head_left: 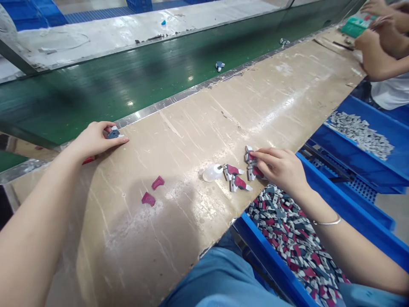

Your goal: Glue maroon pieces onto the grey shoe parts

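Observation:
My left hand [96, 138] is closed on a small blue-grey and white plastic part [113, 133] near the belt-side edge of the table. On the right, the fingers of my right hand [277, 166] pinch a maroon and white plastic part [248, 154] at the table's near edge. Another such part [255, 172] lies just beneath those fingers, partly hidden. To their left are two more maroon and white parts [240, 183] and a small translucent bottle [212, 172] with a dark tip. Two loose maroon pieces [148, 198] lie mid-table. Something red shows under my left wrist.
A green conveyor belt [153, 72] runs behind the table [191, 128], carrying a blue and white part [220, 65]. Below the near edge stands a blue bin [271, 251] full of mixed parts; another blue bin [396, 162] holds white pieces. A co-worker's arms [380, 55] are at upper right.

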Action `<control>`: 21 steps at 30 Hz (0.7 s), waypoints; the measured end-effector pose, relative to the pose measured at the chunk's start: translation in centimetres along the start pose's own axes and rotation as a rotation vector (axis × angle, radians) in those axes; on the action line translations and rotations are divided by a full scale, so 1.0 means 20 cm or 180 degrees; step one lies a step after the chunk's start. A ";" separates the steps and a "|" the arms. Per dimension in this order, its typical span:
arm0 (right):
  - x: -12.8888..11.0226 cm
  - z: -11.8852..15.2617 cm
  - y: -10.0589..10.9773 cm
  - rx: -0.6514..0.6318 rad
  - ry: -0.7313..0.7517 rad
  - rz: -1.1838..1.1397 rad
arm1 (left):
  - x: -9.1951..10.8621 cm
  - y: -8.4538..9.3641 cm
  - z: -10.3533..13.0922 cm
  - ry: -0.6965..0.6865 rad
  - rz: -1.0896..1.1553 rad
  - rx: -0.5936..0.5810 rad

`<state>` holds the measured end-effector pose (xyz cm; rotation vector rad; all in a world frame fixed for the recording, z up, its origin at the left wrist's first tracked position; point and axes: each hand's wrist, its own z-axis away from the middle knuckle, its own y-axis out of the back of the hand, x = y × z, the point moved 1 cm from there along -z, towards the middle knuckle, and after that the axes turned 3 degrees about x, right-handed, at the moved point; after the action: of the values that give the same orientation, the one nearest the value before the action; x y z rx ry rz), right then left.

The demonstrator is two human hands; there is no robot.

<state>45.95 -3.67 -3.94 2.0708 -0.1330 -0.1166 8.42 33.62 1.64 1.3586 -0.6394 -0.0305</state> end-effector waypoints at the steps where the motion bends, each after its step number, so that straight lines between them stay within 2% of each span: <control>1: 0.00 -0.01 0.00 -0.0038 0.0087 0.0043 | 0.00 0.00 0.00 0.0010 -0.0014 -0.0020; 7: -0.01 -0.06 0.05 -0.0540 0.0587 0.0293 | 0.05 0.03 0.04 0.0019 -0.0189 -0.0222; 11: -0.03 -0.09 0.09 -0.0881 0.0907 0.0356 | 0.11 0.06 0.11 0.0213 -0.0314 -0.0176; 16: -0.04 -0.10 0.09 -0.0959 0.0961 0.0377 | 0.13 0.09 0.19 0.0460 -0.0036 0.0033; 21: -0.01 -0.07 0.07 -0.0805 0.0694 0.0249 | 0.13 0.13 0.27 0.0615 0.0272 0.0344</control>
<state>45.86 -3.00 -2.04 1.8099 -0.0614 0.1344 7.42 28.42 5.45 1.4166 -0.5413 0.2045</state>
